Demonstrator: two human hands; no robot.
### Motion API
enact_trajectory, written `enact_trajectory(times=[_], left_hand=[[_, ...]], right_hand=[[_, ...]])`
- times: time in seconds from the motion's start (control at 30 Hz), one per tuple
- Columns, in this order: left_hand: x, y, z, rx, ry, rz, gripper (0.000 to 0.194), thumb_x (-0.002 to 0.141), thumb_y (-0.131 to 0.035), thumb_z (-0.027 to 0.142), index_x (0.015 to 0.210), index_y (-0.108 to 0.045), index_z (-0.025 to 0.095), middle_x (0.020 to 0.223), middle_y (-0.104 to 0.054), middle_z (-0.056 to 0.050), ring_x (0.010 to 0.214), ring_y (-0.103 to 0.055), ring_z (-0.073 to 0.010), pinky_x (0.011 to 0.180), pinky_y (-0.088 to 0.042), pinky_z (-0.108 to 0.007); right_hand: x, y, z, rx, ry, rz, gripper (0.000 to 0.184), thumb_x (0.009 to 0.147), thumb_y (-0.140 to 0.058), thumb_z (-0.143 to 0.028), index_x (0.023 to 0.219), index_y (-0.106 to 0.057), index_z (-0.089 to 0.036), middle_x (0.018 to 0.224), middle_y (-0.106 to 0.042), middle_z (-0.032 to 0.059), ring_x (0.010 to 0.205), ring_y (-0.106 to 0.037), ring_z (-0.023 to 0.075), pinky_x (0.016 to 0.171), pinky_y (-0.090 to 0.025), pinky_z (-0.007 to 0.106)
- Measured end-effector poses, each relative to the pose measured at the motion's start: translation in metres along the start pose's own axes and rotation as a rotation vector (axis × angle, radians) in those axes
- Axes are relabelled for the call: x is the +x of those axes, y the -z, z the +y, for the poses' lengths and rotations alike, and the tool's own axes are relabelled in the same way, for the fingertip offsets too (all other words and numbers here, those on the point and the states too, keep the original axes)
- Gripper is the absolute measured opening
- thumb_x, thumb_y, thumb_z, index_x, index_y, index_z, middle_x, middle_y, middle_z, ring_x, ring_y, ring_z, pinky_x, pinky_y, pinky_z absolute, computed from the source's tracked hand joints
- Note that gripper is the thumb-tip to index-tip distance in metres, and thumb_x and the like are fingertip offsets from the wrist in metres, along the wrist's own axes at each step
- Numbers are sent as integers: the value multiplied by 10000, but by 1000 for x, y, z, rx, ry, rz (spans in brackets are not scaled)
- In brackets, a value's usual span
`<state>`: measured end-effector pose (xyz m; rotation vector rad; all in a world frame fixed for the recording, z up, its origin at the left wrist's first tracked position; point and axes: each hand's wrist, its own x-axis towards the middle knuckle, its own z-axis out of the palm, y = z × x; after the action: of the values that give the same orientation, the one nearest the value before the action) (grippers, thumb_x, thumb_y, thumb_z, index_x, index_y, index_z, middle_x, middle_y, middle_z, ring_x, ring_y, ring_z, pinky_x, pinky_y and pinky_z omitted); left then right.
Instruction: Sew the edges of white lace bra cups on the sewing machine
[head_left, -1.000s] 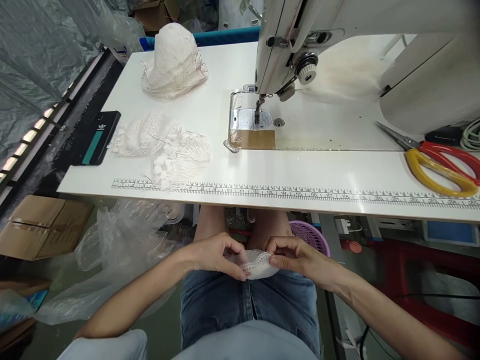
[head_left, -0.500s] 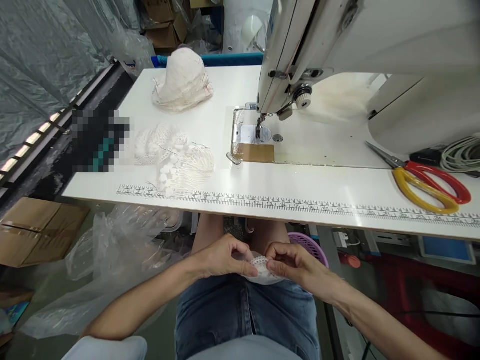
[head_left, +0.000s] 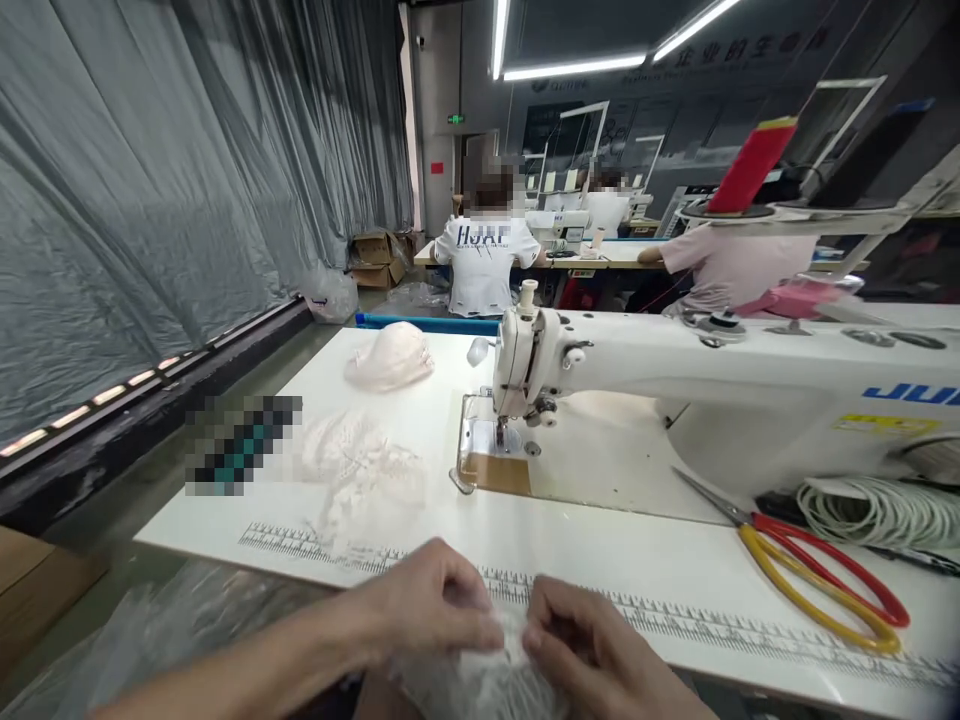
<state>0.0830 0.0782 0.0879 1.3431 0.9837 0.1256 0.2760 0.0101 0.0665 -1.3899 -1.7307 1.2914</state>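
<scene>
Both hands meet at the bottom of the head view, just below the front edge of the white sewing table (head_left: 600, 560). My left hand (head_left: 427, 605) and my right hand (head_left: 589, 640) pinch a small piece of white lace fabric (head_left: 487, 680) between them; the view there is blurred. On the table to the left lies a loose pile of white lace pieces (head_left: 360, 470). Farther back sits a stack of pale lace cups (head_left: 390, 357). The white sewing machine (head_left: 675, 370) stands to the right, its needle (head_left: 499, 432) over the metal plate.
Red and yellow scissors (head_left: 817, 570) and a coil of white cable (head_left: 877, 510) lie at the right. A dark blurred-out object (head_left: 240, 445) is at the table's left end. Clear plastic (head_left: 187, 620) hangs below. Other people sit at tables behind (head_left: 487, 255). A grey curtain (head_left: 150, 200) lines the left.
The view has swung up from my lap to the room ahead. My hands stay together on the lace piece, now seen at the table's front edge.
</scene>
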Motion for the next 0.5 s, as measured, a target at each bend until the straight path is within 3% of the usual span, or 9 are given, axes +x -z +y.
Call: enact_trajectory(times=[0.1, 0.23, 0.37, 0.5], left_hand=[[29, 37, 43, 219, -75, -21, 305, 606, -721, 344, 517, -513, 138, 477, -401, 61, 463, -361, -66, 455, -310, -201], [92, 69, 73, 472, -19, 120, 197, 567, -695, 235, 499, -539, 136, 467, -443, 46, 502, -411, -86, 470, -309, -205], [129, 76, 77, 555, 30, 129, 165, 534, -679, 187, 458, -541, 139, 452, -470, 25, 509, -434, -105, 457, -293, -216], [132, 74, 82, 590, 41, 92, 193, 552, -630, 163, 418, -492, 145, 436, -464, 22, 468, -403, -91, 426, -254, -219]], right_hand=[[44, 20, -12, -277, 91, 164, 282, 855, -415, -351, 622, -390, -194, 581, -411, -25, 561, -403, 122, 507, -309, 234], [105, 42, -2, -622, -11, 267, 249, 810, -422, -185, 564, -381, -195, 556, -462, -8, 527, -431, 127, 462, -261, 228], [126, 59, 18, -735, -27, 278, 176, 816, -429, -166, 650, -482, -191, 602, -532, 21, 505, -443, 142, 473, -219, 247], [119, 83, 32, -808, 96, 227, 206, 898, -365, -246, 912, -561, -188, 667, -596, 41, 502, -487, 153, 476, -253, 257]])
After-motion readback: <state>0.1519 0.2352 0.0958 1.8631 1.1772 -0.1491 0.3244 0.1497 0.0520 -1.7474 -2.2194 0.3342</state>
